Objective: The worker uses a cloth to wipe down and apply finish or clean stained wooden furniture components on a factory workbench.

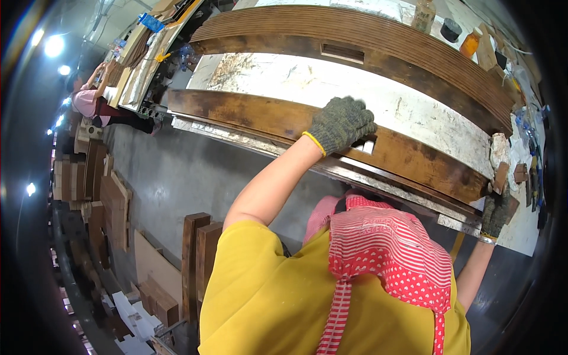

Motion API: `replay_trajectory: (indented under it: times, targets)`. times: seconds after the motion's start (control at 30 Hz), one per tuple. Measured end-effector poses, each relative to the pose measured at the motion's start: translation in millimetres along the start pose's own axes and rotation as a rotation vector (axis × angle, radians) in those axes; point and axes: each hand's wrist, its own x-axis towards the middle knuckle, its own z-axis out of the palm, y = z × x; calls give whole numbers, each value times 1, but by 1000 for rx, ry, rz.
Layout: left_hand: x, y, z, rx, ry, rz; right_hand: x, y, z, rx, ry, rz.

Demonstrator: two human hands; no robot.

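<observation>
A brown wooden plank (pixel 254 112) with a rectangular slot lies along the near edge of the white worktable (pixel 438 133). My left hand (pixel 341 125), in a dark green knit glove with a yellow cuff, rests on this plank beside the slot, its fingers partly spread. At the plank's right end is my right hand (pixel 496 214), also gloved. Its fingers are closed round a small brown block (pixel 501 177) that sticks up from the glove. A stack of thin grooved boards (pixel 355 29) lies farther back, with a slotted board face toward me.
A bottle of orange liquid (pixel 471 42), a dark round container (pixel 451 29) and a clear bottle (pixel 423 15) stand at the back right. Stacked boards (pixel 112 207) and upright planks (pixel 195 254) stand on the floor at left. Another person (pixel 89 100) works at a far-left bench.
</observation>
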Motion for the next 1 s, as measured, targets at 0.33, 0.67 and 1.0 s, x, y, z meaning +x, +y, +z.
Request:
replay_trajectory:
  times: [0.33,0.67,1.0]
  targets:
    - [-8,27,15,-168,-215,-57,-21,24,5,-40,135,71]
    - [-18,38,37,-2,-152,104,-32,19,15,390,-42,281]
    - [-2,80,20,-100,-127,-88,-74,-68,-20,14,168,33]
